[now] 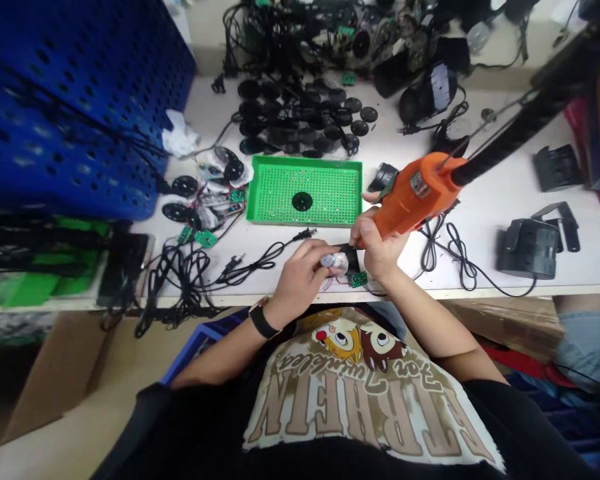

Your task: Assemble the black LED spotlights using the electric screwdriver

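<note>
My right hand (384, 252) is wrapped round the lower part of an orange power screwdriver (414, 192), which points down toward my left hand. My left hand (300, 275) grips a small black housing (351, 257) with a clear, whitish rounded part (333, 261). A green circuit board (358, 279) on thin wires hangs beside this housing, near the bench edge. The screwdriver's tip is hidden behind my right hand, so I cannot tell whether it touches the housing. Just beyond my hands, a green perforated tray (254, 193) holds a black disc (303, 201) and scattered tiny screws.
A blue perforated crate (145, 100) stands at the left. Black cords (180, 283) lie coiled at the front left. Rows of black round parts (290, 120) fill the back. At right sits a black boxy device (527, 248); the screwdriver's black cable (520, 127) runs to the upper right.
</note>
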A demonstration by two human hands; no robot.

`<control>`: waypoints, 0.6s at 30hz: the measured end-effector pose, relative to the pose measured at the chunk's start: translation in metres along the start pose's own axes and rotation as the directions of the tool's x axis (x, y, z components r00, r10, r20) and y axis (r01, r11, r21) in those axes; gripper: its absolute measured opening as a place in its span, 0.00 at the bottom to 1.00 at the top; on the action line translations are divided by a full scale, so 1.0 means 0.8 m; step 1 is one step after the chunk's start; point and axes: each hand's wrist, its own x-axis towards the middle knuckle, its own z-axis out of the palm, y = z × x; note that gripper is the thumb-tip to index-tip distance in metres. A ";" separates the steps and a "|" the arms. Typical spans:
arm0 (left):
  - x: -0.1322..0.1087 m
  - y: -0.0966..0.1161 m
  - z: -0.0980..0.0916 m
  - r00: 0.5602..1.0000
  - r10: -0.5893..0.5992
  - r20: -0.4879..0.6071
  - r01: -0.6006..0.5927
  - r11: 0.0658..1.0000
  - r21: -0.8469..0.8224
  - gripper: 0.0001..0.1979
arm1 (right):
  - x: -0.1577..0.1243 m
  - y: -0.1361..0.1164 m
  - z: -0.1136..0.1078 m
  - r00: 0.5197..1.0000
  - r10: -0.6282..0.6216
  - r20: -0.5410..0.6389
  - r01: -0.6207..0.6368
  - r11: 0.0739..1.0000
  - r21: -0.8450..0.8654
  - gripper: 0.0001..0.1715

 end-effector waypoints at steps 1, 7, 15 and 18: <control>-0.003 -0.003 -0.005 0.995 -0.091 -0.039 0.080 0.970 -0.231 0.11 | 0.006 -0.003 -0.002 1.000 -0.010 -0.023 0.010 1.000 -0.018 0.21; -0.014 0.009 -0.006 0.898 -0.434 0.079 0.261 0.378 -0.888 0.21 | 0.043 -0.014 -0.023 0.991 -0.126 -0.044 0.114 0.973 -0.199 0.23; -0.015 0.023 0.006 0.852 -0.494 0.171 0.321 0.235 -0.918 0.25 | 0.051 -0.020 -0.031 0.993 -0.115 -0.006 0.108 0.951 -0.288 0.26; -0.014 0.024 0.006 0.844 -0.501 0.190 0.336 0.220 -0.916 0.27 | 0.052 -0.022 -0.031 0.995 -0.101 0.009 0.099 0.948 -0.303 0.26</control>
